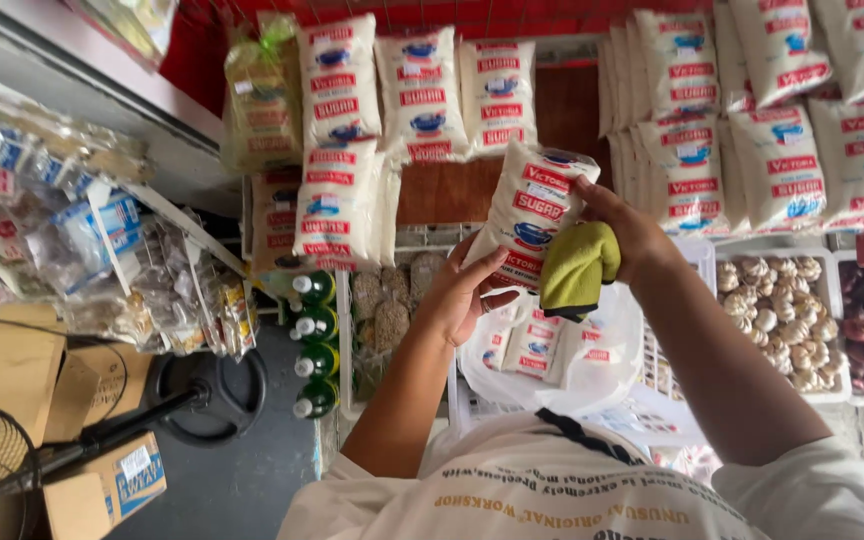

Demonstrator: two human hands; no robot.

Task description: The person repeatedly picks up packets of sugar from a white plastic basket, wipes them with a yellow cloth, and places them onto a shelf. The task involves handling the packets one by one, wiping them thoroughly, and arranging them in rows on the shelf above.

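While both hands meet in front of the shelf, the white sugar bag [530, 215] sits up between them, held at chest height w/ rows of like bags behind it. Left hand [464, 290] cups the bag's lower edge from below, fingers wrapped onto it. Right hand [624, 228] pinches the top corner w/ thumb & fingertips, and the same hand has a yellow-green cloth [576, 268] tucked under its palm, so it grips two things at once. Bag looks soft & pillow-like: loose grains inside, prob. fairly heavy for its size, thin plastic skin likely slippery and apt to sag or split if hung from one corner. Best hold, I'd judge, is underneath w/ a flat palm, 2nd hand steadying the top seam. Below the hands, a clear plastic sack [552, 355] holds more such bags; green bottles [312, 345] stand left, a garlic tray [782, 315] right.
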